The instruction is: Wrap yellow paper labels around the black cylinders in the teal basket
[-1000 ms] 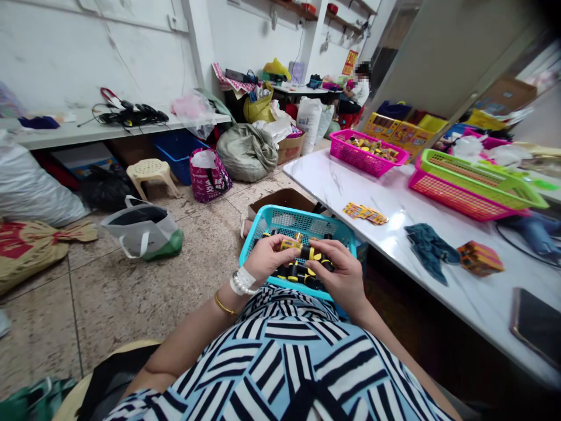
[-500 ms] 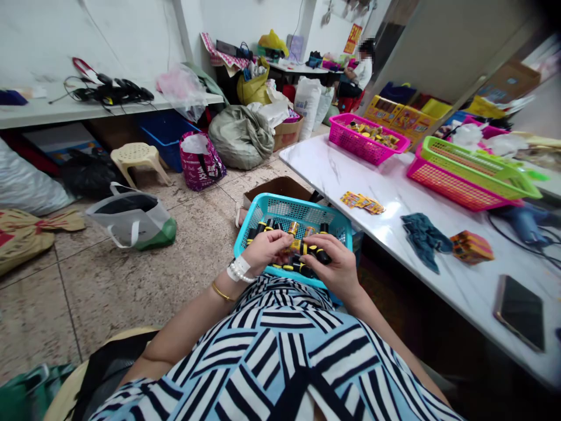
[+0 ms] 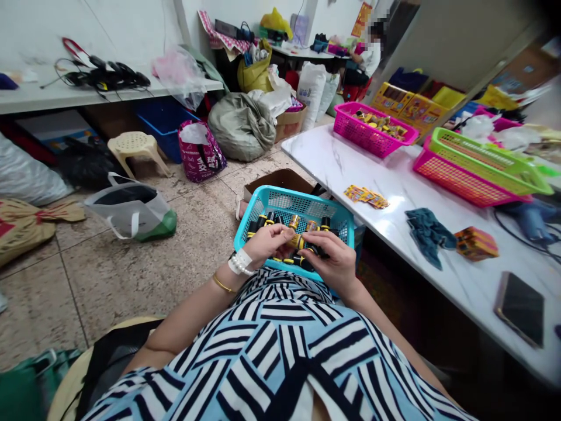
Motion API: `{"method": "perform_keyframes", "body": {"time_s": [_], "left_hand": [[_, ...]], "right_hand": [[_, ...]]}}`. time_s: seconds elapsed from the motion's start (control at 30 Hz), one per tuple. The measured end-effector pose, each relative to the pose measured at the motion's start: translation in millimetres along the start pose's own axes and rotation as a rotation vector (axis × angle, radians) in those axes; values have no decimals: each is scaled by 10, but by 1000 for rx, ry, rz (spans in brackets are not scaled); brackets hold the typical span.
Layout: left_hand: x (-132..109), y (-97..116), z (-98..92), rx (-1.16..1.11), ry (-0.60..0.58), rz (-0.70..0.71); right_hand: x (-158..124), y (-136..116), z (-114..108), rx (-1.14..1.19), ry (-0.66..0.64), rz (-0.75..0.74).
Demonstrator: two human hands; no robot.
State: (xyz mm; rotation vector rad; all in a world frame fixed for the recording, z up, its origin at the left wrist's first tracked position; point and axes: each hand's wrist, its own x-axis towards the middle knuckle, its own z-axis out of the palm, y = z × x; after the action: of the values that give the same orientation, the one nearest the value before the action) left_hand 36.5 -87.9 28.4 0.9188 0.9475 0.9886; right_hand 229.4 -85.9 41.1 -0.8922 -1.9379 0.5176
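Note:
A turquoise plastic basket point(image 3: 302, 206) rests on my lap and holds several black-and-yellow batteries point(image 3: 267, 220). My left hand point(image 3: 267, 244) and my right hand point(image 3: 333, 264) meet over the basket's near side. Both are closed on a small row of batteries point(image 3: 300, 242) held between them. A pearl bracelet and a thin gold bangle circle my left wrist.
A white marble table point(image 3: 394, 204) runs along the right with a pink basket point(image 3: 372, 134) of batteries, a green basket on a pink one point(image 3: 477, 169), yellow cards point(image 3: 366, 197), a teal cloth point(image 3: 427, 234), a phone point(image 3: 520, 307). Bags, a stool point(image 3: 137, 151) and a cardboard box sit on the floor. Another person sits far back.
My view has tipped downward a little. My hands have kept working the batteries together over the basket, with the fingers drawn closer around them.

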Motion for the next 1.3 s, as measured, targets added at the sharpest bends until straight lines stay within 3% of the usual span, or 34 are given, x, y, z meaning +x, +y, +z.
{"method": "perform_keyframes", "body": {"time_s": [0.1,0.2,0.3,0.37,0.5,0.6,0.7,0.8,0.9,0.97,1.1,1.2,1.3], "left_hand": [[-12,-13,14,30,46,112],[-22,-25,47,80,123,226],[14,-70,31,86,108,255],[57,-114,-12,50,82,204],[127,-182,-105,-89,91,-29],[137,-216,-135,-78,54,-23],[147,-279,-137,-54,85,52],[186,-362,-155,-82,137,40],[244,-411,-201,-179,157,-43],[274,-421,-231,-225,168,-97],[276,-445,-241,-202,186,-71],[255,-476,-222,-151,199,-13],[258,-488,-224,-110,191,-63]], "right_hand": [[-38,38,68,68,53,93],[-44,92,176,260,84,335],[-37,177,265,408,41,505],[-40,240,295,409,44,499],[-66,309,292,253,93,323],[-84,299,310,172,65,272],[-84,297,399,291,83,454],[-61,343,506,431,55,641],[-50,416,565,473,5,678],[-67,457,577,455,22,629],[-125,485,594,333,59,547],[-118,470,619,432,17,724],[-67,462,616,523,-44,864]]}}
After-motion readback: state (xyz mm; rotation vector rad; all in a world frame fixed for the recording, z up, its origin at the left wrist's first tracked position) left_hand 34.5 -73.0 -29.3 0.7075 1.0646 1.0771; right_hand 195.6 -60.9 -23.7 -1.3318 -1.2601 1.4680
